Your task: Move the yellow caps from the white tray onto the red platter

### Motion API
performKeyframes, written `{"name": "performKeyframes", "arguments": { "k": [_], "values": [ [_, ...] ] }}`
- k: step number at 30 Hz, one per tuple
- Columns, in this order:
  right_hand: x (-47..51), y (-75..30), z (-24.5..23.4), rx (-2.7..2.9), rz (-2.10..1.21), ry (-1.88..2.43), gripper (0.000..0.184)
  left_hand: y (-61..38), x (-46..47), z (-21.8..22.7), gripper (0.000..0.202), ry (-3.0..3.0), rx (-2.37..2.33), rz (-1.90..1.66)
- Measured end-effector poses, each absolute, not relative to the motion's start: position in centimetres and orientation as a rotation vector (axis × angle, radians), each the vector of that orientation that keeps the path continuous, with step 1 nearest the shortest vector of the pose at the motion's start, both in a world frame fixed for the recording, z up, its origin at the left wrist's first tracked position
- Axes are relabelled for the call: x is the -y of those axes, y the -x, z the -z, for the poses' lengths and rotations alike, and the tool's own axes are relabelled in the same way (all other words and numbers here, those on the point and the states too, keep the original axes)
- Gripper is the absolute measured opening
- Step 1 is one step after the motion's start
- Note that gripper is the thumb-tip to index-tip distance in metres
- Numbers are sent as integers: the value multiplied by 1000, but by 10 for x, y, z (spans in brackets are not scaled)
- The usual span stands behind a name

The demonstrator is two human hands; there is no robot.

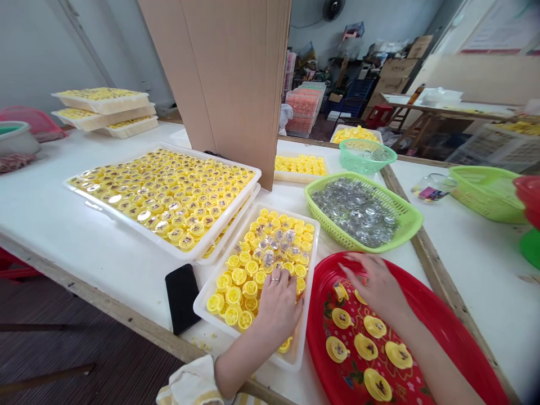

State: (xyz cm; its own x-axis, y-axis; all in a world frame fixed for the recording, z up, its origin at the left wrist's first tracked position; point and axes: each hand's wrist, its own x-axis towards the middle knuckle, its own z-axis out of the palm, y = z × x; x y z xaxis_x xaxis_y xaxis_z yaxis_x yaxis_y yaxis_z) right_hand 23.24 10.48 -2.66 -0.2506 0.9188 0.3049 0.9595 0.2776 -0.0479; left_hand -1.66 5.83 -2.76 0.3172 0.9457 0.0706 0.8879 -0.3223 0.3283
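My left hand (280,301), with a ring on one finger, reaches into a white tray (203,315) of small yellow cup-shaped plastic pieces (250,289). Its fingers are curled down among them, and their tips are hidden. Clear plastic pieces (270,256) lie on top of the yellow ones just beyond it. My right hand (377,284) is over the upper part of a red oval tray (439,306), fingers stretched and apart, with no held thing visible. Several yellow pieces with printed pictures (366,346) lie spaced out on that tray; one is partly covered by the right hand.
A green basket (407,225) of clear plastic pieces stands behind the red tray. To the left are a large tray (194,250) of yellow printed pieces and a black phone (182,298). A cardboard sheet (236,73) stands upright behind. Stacked trays (105,104) sit far left.
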Motion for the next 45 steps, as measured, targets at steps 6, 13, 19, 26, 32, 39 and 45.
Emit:
{"name": "performKeyframes", "arguments": {
  "k": [6,13,19,26,32,39,45],
  "values": [
    [-135,-161,27,2456,152,1480,35,6,-66,30,24,-2329,-1777,-340],
    [-133,-149,22,2471,114,1523,18,12,-66,30,15,-2320,-1756,-377],
    [-133,-144,22,2330,-121,1503,15,11,-67,33,17,-2294,-1737,-413],
    [-105,-160,11,1770,-711,1462,28,17,-63,27,15,-2215,-1684,-549],
    [-45,-165,2,1301,-1310,1340,43,31,-37,0,20,-2130,-1465,-684],
    [-13,-155,6,1023,-1369,1366,26,27,-26,-10,25,-1874,-1229,-646],
    [1,-154,6,1086,-1306,1326,30,23,-22,-10,29,-1721,-1146,-694]
  ]
}}
